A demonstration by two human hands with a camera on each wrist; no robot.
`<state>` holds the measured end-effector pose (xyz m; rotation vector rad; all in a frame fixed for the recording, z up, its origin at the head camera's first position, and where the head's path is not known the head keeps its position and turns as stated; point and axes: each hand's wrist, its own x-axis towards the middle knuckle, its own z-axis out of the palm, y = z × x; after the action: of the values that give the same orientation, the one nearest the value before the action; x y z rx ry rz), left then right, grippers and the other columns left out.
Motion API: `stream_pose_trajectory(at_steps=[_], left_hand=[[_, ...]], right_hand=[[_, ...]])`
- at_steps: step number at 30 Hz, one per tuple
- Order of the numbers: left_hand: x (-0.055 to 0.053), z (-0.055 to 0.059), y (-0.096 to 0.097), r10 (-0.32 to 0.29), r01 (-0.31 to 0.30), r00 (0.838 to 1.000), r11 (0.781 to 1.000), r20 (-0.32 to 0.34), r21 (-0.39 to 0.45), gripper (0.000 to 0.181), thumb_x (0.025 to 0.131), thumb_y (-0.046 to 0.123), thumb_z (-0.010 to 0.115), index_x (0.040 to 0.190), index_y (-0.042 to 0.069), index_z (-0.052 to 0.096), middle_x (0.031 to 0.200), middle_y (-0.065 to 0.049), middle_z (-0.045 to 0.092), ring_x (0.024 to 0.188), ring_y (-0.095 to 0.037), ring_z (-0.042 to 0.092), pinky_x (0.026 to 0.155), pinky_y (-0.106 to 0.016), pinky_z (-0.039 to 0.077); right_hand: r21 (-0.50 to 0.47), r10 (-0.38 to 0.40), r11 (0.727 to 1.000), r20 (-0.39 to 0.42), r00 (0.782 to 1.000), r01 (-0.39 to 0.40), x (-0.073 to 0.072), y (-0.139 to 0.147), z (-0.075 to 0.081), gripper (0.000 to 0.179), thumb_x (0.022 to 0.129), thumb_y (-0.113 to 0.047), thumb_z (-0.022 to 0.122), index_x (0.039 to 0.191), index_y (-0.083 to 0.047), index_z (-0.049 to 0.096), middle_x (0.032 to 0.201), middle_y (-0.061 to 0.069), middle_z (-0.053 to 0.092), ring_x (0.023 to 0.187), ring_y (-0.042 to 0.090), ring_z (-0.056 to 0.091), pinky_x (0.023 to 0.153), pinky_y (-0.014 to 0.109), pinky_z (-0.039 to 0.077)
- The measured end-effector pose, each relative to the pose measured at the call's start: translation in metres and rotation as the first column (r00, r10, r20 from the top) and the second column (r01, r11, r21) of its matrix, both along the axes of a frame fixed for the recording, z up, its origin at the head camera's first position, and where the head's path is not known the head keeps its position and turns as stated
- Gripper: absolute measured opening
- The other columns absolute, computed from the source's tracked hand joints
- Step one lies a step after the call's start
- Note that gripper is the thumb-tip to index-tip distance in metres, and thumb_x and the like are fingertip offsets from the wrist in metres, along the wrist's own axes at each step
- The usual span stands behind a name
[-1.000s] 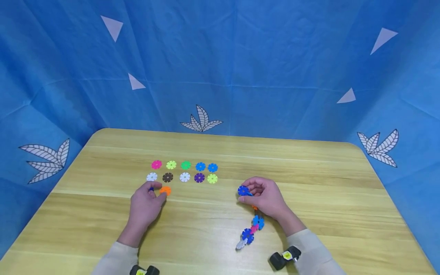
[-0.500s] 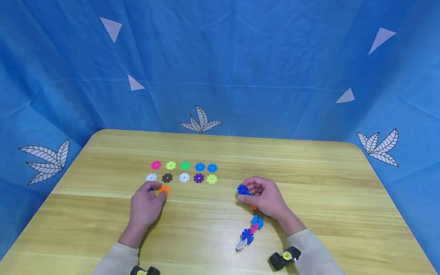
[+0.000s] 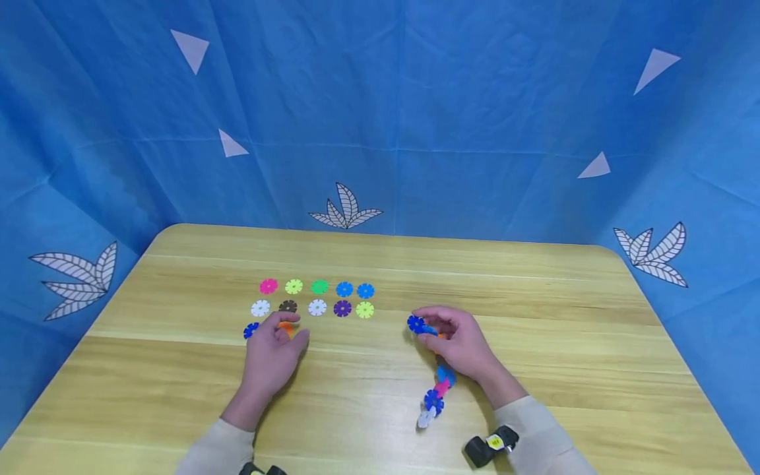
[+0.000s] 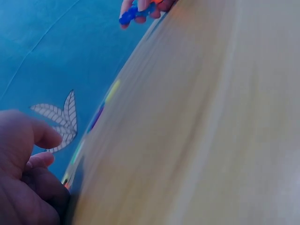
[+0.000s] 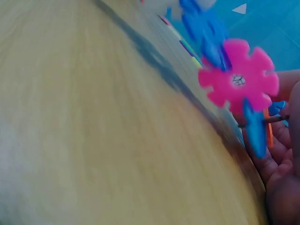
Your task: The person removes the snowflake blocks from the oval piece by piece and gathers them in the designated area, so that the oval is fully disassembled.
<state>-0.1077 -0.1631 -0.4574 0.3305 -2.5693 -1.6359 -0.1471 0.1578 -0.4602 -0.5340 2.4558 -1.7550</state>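
Observation:
In the head view my left hand point(image 3: 273, 353) hovers low over the table's left part, thumb and forefinger apart. An orange snowflake disc point(image 3: 286, 328) shows partly between them, the rest hidden by the hand. A dark blue disc point(image 3: 251, 330) lies just left of the knuckles. My right hand point(image 3: 457, 340) pinches a chain of interlocked snowflake discs near its upper end. A dark blue disc point(image 3: 416, 323) tops that chain. Below the hand it hangs past a pink disc point(image 5: 239, 77) down to a white disc point(image 3: 426, 418) at its lower end.
Behind the left hand, loose discs lie flat in two rows, among them a pink disc point(image 3: 268, 286), a purple disc point(image 3: 342, 308) and a brown disc point(image 3: 287, 307). A blue curtain point(image 3: 398, 119) rises behind the wooden table point(image 3: 534, 284).
My left hand has shifted right, uncovering the dark blue disc, while the orange disc has stayed in place. The chain's lower end has swung slightly right and up; my right hand has barely moved.

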Motion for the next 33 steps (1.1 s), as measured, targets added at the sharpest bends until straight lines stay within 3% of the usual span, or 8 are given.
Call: stream_pose_trajectory(at_steps=[4, 11, 16, 20, 27, 33], left_hand=[[0.000, 0.000, 0.011, -0.026, 0.026, 1.000, 1.000, 0.001, 0.016, 0.031, 0.089, 0.009, 0.072, 0.118, 0.006, 0.064, 0.059, 0.003, 0.036, 0.049, -0.012, 0.034, 0.048, -0.026, 0.035], [0.001, 0.000, 0.033, -0.073, 0.073, 0.997, 0.997, -0.006, 0.035, 0.029, 0.088, 0.010, 0.073, 0.116, 0.007, 0.065, 0.058, 0.003, 0.036, 0.049, -0.012, 0.033, 0.050, -0.026, 0.034], [0.002, -0.003, 0.050, -0.133, 0.134, 0.991, 0.990, -0.036, 0.041, 0.028, 0.087, 0.008, 0.074, 0.114, 0.007, 0.066, 0.057, 0.004, 0.037, 0.050, -0.012, 0.033, 0.050, -0.026, 0.033], [0.001, -0.006, 0.063, -0.180, 0.183, 0.981, 0.982, -0.070, 0.043, 0.027, 0.086, 0.006, 0.074, 0.111, 0.006, 0.066, 0.057, 0.005, 0.037, 0.050, -0.009, 0.034, 0.051, -0.027, 0.036], [0.000, -0.006, 0.081, -0.261, 0.265, 0.963, 0.963, -0.074, 0.051, 0.029, 0.086, 0.009, 0.075, 0.113, 0.007, 0.065, 0.059, 0.006, 0.038, 0.052, -0.008, 0.034, 0.053, -0.027, 0.037], [-0.002, -0.004, 0.093, -0.336, 0.342, 0.937, 0.938, -0.090, 0.062, 0.033, 0.085, 0.011, 0.077, 0.115, 0.006, 0.064, 0.060, 0.006, 0.038, 0.052, -0.007, 0.034, 0.055, -0.027, 0.037]], right_hand=[[0.010, 0.026, 1.000, -0.034, 0.999, -0.025, -0.006, 0.004, -0.014, 0.035, 0.085, 0.008, 0.069, 0.118, -0.004, 0.073, 0.108, 0.005, 0.071, 0.091, 0.021, 0.063, 0.073, 0.030, 0.050], [-0.020, 0.054, 0.998, 0.000, 0.999, -0.054, -0.007, 0.005, -0.015, 0.040, 0.086, 0.010, 0.060, 0.118, -0.009, 0.074, 0.110, 0.000, 0.071, 0.091, 0.020, 0.067, 0.060, 0.028, 0.045], [-0.019, 0.048, 0.999, 0.020, 0.999, -0.047, -0.006, 0.004, -0.015, 0.041, 0.085, 0.013, 0.057, 0.117, -0.006, 0.073, 0.109, 0.003, 0.071, 0.087, 0.020, 0.066, 0.064, 0.027, 0.049], [-0.044, 0.028, 0.999, 0.027, 0.999, -0.026, -0.005, 0.004, -0.015, 0.033, 0.082, 0.013, 0.060, 0.108, -0.004, 0.070, 0.098, 0.006, 0.070, 0.083, 0.018, 0.063, 0.070, 0.028, 0.050], [-0.128, 0.092, 0.987, -0.016, 0.996, -0.094, -0.005, 0.004, -0.014, 0.026, 0.080, 0.015, 0.065, 0.095, -0.005, 0.072, 0.085, 0.009, 0.068, 0.057, 0.011, 0.050, 0.050, 0.024, 0.043], [-0.106, 0.131, 0.985, -0.081, 0.988, -0.139, -0.007, 0.007, -0.015, 0.026, 0.082, 0.013, 0.068, 0.097, -0.006, 0.076, 0.089, 0.007, 0.072, 0.063, 0.015, 0.054, 0.054, 0.025, 0.046]])
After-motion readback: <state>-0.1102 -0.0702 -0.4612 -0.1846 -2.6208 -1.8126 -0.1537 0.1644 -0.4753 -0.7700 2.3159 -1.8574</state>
